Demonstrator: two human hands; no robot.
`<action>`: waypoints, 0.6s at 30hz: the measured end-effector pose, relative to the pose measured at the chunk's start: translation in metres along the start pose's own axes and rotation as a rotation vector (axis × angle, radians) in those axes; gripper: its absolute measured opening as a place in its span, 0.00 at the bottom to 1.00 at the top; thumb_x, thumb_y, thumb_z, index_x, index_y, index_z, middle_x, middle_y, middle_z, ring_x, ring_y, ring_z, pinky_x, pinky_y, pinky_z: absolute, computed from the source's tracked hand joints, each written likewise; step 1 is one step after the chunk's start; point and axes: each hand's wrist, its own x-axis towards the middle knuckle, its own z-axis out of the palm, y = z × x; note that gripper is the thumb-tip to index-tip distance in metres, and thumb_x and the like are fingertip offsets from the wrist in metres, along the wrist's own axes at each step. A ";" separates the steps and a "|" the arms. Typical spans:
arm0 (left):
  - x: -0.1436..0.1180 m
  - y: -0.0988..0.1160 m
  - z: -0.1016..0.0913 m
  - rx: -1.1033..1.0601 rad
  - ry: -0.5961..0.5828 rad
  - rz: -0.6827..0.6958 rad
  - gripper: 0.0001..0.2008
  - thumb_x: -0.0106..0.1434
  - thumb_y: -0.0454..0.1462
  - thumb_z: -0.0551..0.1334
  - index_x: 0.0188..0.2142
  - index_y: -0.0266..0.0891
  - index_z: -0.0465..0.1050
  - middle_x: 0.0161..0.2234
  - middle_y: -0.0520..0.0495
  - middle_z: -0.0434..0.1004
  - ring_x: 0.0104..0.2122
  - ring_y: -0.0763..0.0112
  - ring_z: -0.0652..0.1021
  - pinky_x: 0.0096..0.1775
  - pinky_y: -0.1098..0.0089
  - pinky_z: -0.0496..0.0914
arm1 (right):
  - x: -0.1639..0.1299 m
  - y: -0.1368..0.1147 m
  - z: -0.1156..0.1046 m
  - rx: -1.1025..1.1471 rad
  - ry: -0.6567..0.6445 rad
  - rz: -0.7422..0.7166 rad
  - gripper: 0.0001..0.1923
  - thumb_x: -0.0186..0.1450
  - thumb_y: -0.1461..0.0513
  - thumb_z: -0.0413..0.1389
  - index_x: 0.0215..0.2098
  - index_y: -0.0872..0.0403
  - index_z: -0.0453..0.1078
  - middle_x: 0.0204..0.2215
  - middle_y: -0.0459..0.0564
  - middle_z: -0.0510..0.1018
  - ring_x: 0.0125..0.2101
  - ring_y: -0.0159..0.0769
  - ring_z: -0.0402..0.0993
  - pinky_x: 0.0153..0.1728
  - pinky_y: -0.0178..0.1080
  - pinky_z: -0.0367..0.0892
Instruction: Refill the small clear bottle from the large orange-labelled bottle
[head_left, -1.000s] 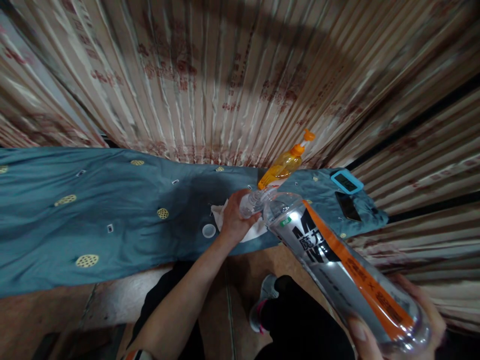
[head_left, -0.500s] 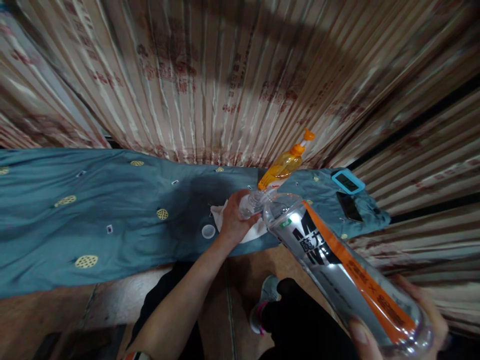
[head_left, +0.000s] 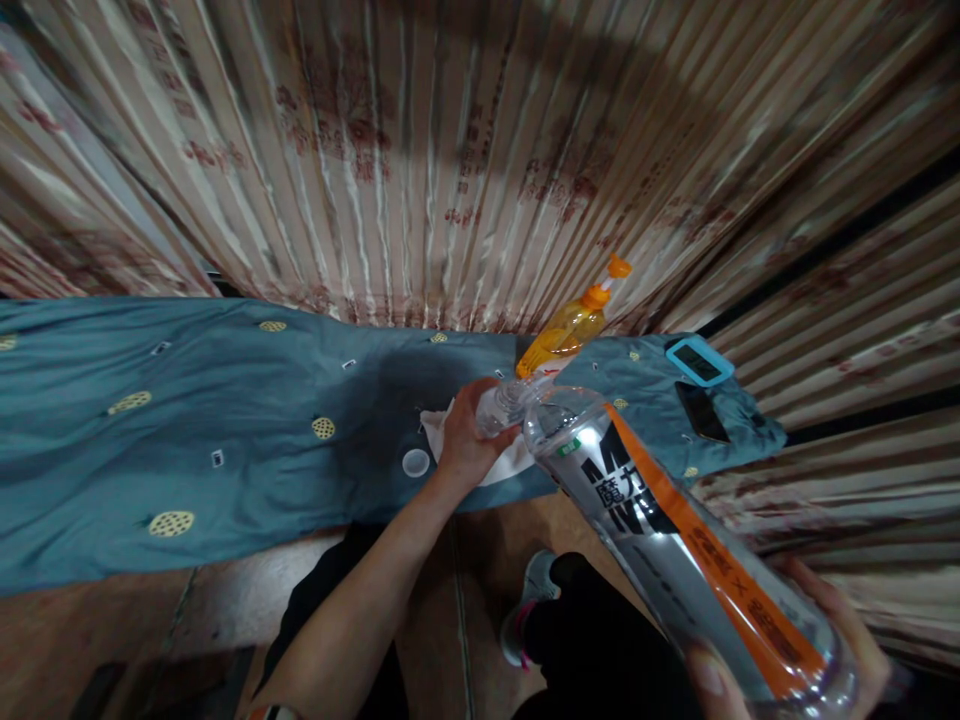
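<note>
Right hand (head_left: 787, 650): wrapped around the base of a big clear drink bottle (head_left: 675, 540), thumb across the near side, fingers curled behind it; a firm full-hand grip.
Left hand (head_left: 469, 440): closed round a small clear bottle (head_left: 504, 405), holding it at the front edge of the table, on top of a white cloth (head_left: 450, 430).
Long axis: the big bottle lies tilted, base low and near the person at lower right, neck up and away toward upper left.
Key relation: the big bottle's mouth sits right at the small bottle's mouth; touching or just short of it, I cannot tell.
Nearer hand: the left one is at the meeting point, the right is at the far end of the long bottle, well back from it.
Contents: I cannot make out any liquid moving; both bottles are see-through and a bit blurred.
Label: black, silver and orange wrap, with the white characters "魔力" and large pale letters under them, partly cut off; small orange print along the stripe is unreadable.
Loose cap (head_left: 415, 462): a pale round cap lying on the blue tablecloth (head_left: 187, 440), just left of the left hand.
Behind: an orange pump bottle (head_left: 570, 325) stands just beyond the hands; its label cannot be read.
Far right: a blue-framed timer (head_left: 699, 361) and a dark phone (head_left: 701, 411), well apart from the bottles.
</note>
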 end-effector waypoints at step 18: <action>0.000 0.003 0.000 -0.012 -0.004 -0.016 0.26 0.48 0.37 0.71 0.47 0.39 0.68 0.47 0.43 0.76 0.47 0.58 0.76 0.51 0.56 0.70 | -0.002 -0.010 0.003 0.029 0.008 0.045 0.46 0.51 0.54 0.62 0.66 0.46 0.54 0.41 0.53 0.68 0.33 0.46 0.67 0.33 0.49 0.62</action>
